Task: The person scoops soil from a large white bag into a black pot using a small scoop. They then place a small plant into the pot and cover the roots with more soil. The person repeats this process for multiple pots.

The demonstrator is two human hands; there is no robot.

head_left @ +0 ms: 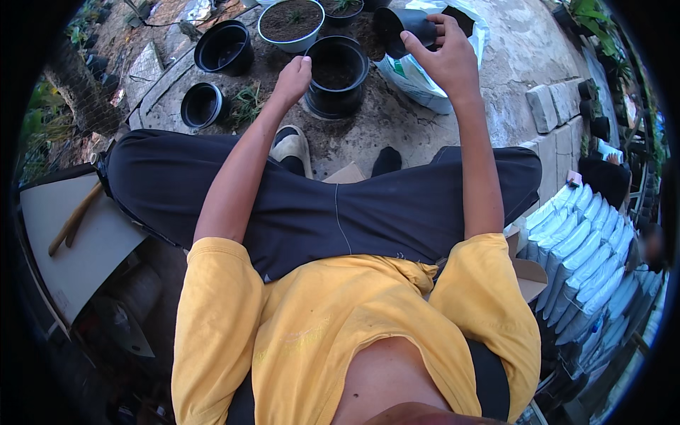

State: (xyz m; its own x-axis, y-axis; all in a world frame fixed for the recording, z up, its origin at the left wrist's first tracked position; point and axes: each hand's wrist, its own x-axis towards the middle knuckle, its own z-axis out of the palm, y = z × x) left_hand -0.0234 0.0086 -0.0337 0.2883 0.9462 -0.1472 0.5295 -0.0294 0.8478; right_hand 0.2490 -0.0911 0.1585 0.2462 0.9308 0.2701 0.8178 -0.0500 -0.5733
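Observation:
My left hand (293,79) is closed at the left rim of a large black plant pot (337,99) standing upright on the ground. Dark soil shows inside that pot. With my right hand (448,55) I grip a smaller black pot (405,30) by its side and base, tipped sideways with its mouth to the left. The smaller pot is raised between the large pot and a white plastic bag (425,95), which stands open with dark soil in it. What the smaller pot contains is hidden.
Behind the large pot sits a white-rimmed pot of soil with a seedling (292,25). Two black pots, one larger (224,48) and one smaller (202,105), lie to the left near pulled grass (247,103). Grey blocks (556,106) and stacked filled bags (581,248) are at right.

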